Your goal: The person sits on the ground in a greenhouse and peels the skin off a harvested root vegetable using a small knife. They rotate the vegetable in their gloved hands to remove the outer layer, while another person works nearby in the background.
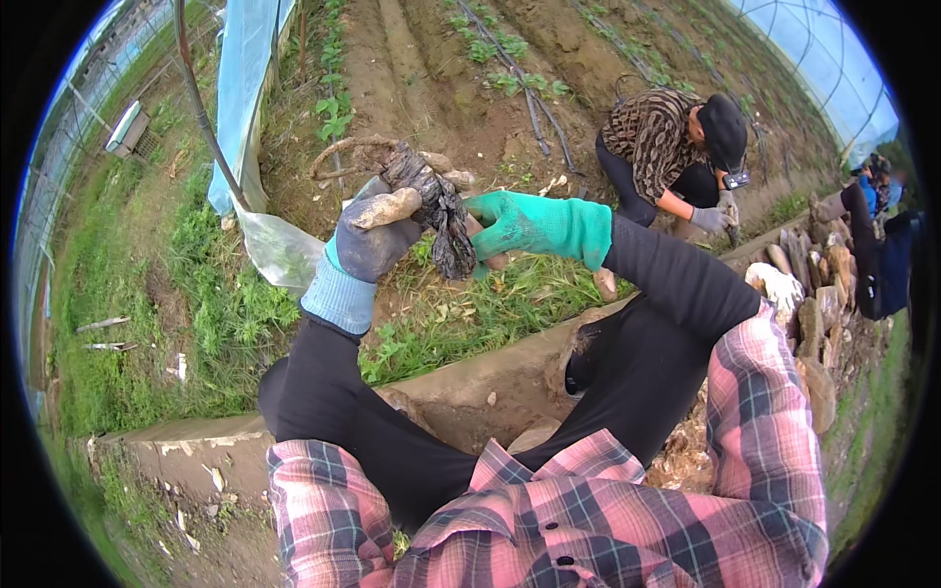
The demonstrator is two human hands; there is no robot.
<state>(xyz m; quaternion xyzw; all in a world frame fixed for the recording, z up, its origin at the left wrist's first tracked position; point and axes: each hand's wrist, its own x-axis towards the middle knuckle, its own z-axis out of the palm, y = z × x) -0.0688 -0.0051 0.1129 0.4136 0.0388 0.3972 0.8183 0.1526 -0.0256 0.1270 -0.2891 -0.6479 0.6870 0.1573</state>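
My left hand (375, 228), in a soiled grey-blue glove with a light-blue cuff, grips a dirty, crumpled bundle of dark plastic film (441, 209). A brown, rope-like loop (334, 158) sticks out of the bundle's top to the left. My right hand (518, 228), in a muddy green knitted glove, is at the bundle's right side with its fingers curled against the hanging dark strands. Parts of these fingers are hidden behind the film. Both hands are raised over the grass in front of my knees.
A low concrete edge (485, 375) runs beneath my legs. Ahead lie planted soil rows with black drip hoses (522, 81). To the right a co-worker (662, 154) crouches by stacked stones (816, 287). A bent pole (198, 103) and blue plastic sheeting (246, 81) stand at left.
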